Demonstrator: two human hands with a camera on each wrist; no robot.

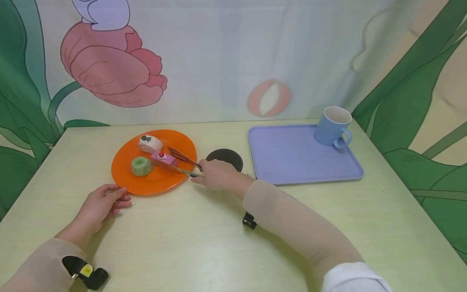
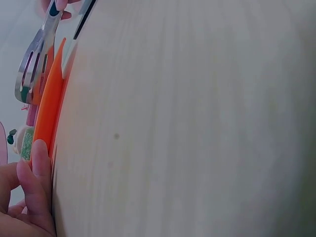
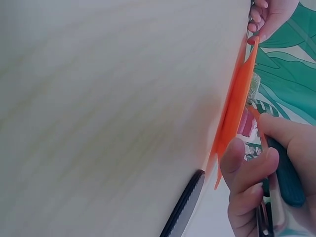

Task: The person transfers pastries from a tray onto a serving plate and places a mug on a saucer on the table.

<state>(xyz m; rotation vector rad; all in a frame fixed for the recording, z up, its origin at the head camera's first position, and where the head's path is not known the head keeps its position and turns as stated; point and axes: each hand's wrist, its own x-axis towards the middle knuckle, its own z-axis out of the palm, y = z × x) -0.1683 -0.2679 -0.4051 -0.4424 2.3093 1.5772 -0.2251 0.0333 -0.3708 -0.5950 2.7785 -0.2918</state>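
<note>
An orange plate point(image 1: 184, 140) on the table carries a pink cake slice point(image 1: 170, 161) with a red berry on top, a green ring-shaped cake point(image 1: 141, 167) and a white cake roll point(image 1: 151, 144). My left hand point(image 1: 100, 207) pinches the plate's near-left rim between thumb and fingers. My right hand point(image 1: 220, 174) grips metal tongs point(image 1: 182, 157) by their dark green handle point(image 3: 288, 177). In the head view the tongs' two arms reach out on either side of the pink slice; whether they touch it I cannot tell.
Partly hidden behind my right hand is a round black dish point(image 1: 224, 156). Farther right lies a lilac tray point(image 1: 292, 158), with a blue mug point(image 1: 330, 127) at its far right corner. A printed curtain point(image 1: 219, 61) hangs behind the table's far edge.
</note>
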